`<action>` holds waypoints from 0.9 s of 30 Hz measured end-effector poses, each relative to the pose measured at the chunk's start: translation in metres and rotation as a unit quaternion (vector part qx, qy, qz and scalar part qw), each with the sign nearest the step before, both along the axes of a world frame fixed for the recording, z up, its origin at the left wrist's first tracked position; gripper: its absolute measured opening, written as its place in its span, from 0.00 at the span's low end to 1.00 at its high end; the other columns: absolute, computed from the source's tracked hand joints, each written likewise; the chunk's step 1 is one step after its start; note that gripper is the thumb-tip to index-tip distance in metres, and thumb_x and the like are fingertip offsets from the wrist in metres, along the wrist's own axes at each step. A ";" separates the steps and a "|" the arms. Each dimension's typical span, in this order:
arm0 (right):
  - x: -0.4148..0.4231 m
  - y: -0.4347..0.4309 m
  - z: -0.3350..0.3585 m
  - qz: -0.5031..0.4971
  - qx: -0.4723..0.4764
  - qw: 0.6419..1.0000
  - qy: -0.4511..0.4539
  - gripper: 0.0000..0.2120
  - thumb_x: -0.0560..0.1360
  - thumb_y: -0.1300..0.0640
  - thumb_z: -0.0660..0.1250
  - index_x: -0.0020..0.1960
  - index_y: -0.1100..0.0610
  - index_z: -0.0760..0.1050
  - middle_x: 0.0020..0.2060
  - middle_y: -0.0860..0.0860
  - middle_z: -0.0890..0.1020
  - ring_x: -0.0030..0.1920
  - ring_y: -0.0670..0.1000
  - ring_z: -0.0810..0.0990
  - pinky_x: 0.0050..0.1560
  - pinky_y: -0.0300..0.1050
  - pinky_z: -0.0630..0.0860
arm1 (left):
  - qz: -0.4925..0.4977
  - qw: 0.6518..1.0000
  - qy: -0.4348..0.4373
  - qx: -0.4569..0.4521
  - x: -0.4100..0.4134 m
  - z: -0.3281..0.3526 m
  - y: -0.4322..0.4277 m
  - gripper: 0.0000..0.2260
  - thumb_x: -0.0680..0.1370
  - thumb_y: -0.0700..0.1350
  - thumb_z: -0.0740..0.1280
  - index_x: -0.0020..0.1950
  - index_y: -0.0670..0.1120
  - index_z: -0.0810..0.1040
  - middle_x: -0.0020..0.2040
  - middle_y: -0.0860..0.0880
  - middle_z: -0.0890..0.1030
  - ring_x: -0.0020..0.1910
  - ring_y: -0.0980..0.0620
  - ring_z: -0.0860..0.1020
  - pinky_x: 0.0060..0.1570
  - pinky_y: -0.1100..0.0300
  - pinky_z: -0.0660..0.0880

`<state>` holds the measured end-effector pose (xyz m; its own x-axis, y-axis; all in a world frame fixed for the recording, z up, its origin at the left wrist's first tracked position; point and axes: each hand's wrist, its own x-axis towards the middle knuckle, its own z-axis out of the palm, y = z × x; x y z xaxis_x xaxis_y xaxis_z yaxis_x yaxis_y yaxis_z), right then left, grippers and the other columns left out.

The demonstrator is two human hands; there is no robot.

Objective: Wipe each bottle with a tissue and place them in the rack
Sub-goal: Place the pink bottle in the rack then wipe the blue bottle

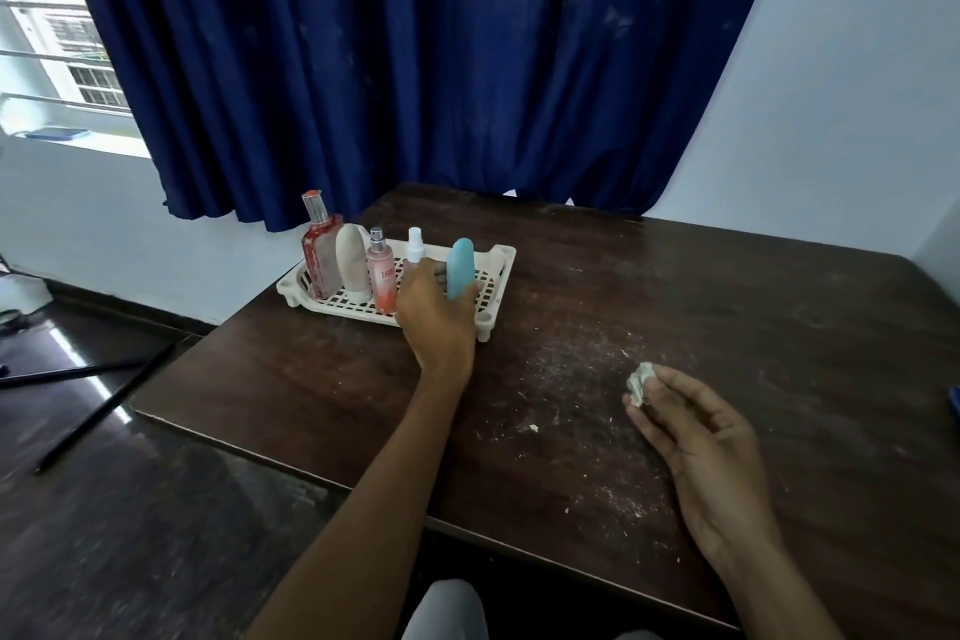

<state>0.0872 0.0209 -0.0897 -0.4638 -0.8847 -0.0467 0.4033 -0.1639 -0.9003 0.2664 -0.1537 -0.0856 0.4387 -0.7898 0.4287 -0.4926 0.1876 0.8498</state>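
rack point(500, 256): white slotted tray at centre left of the frame, on the far left corner of the dark table point(727, 307).
bottles in it: from the left, a red glass bottle point(321, 257), a cream tube point(352, 263), a pink spray bottle point(382, 278) and a small clear spray bottle point(414, 244), all upright in a row.
left hand point(434, 314): reaches over the rack's near rim, with fingers and thumb curled round the lower part of the blue bottle point(460, 263).
blue bottle: upright at the right end of the row, inside the rack; the hand hides whether its base rests on the grid.
handling: looks like light, smooth plastic, tall and narrow, so likely to tip or slip; best held low round the body and released only once it stands.
tissue point(640, 382): small crumpled wad, lower right of centre, just above the table.
right hand point(701, 437): thumb and fingertips pinch the tissue; the other fingers lie loosely extended.
task: judged near its end, since no bottle stands outside the rack.
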 end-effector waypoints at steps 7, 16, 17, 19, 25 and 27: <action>0.001 -0.001 -0.001 -0.004 0.004 1.000 0.007 0.19 0.66 0.56 0.74 0.55 0.62 0.81 0.50 0.57 0.86 0.54 0.55 0.84 0.47 0.38 0.81 | 0.001 1.000 -0.012 0.000 -0.001 -0.001 0.009 0.19 0.68 0.45 0.81 0.54 0.40 0.81 0.52 0.45 0.82 0.51 0.50 0.80 0.51 0.55 0.79; 0.002 0.000 -0.002 -0.007 0.006 1.000 0.004 0.16 0.68 0.59 0.72 0.55 0.63 0.81 0.50 0.58 0.86 0.53 0.54 0.84 0.47 0.39 0.82 | -0.007 1.000 0.013 0.019 0.009 -0.003 0.020 0.24 0.69 0.47 0.80 0.62 0.42 0.81 0.54 0.46 0.85 0.53 0.52 0.83 0.56 0.55 0.80; 0.002 0.000 -0.002 -0.007 0.004 1.000 0.002 0.15 0.70 0.60 0.72 0.55 0.63 0.81 0.50 0.58 0.86 0.52 0.53 0.84 0.47 0.38 0.82 | -0.007 0.999 0.028 0.013 0.011 -0.004 0.025 0.23 0.69 0.47 0.80 0.61 0.42 0.81 0.53 0.46 0.85 0.52 0.53 0.83 0.55 0.55 0.81; 0.001 0.001 -0.003 -0.007 0.000 1.000 0.002 0.11 0.73 0.63 0.70 0.55 0.62 0.81 0.50 0.58 0.86 0.51 0.52 0.84 0.47 0.39 0.82 | -0.006 0.998 0.055 -0.010 0.013 -0.003 0.042 0.19 0.71 0.46 0.78 0.60 0.42 0.82 0.52 0.47 0.86 0.49 0.54 0.84 0.51 0.61 0.81; -0.002 0.000 -0.005 -0.007 -0.010 1.000 0.014 0.11 0.76 0.65 0.69 0.58 0.64 0.80 0.50 0.57 0.86 0.54 0.54 0.85 0.53 0.41 0.81 | -0.184 0.978 0.096 -0.034 -0.032 0.007 0.107 0.08 0.78 0.40 0.71 0.57 0.45 0.83 0.48 0.56 0.84 0.45 0.65 0.82 0.45 0.74 0.76; -0.003 0.001 -0.002 -0.011 -0.016 1.000 0.018 0.10 0.77 0.66 0.68 0.58 0.65 0.80 0.50 0.57 0.86 0.55 0.54 0.84 0.54 0.42 0.81 | -0.262 0.958 0.118 -0.002 -0.055 0.007 0.119 0.08 0.79 0.40 0.70 0.57 0.45 0.84 0.48 0.57 0.84 0.46 0.65 0.82 0.46 0.73 0.76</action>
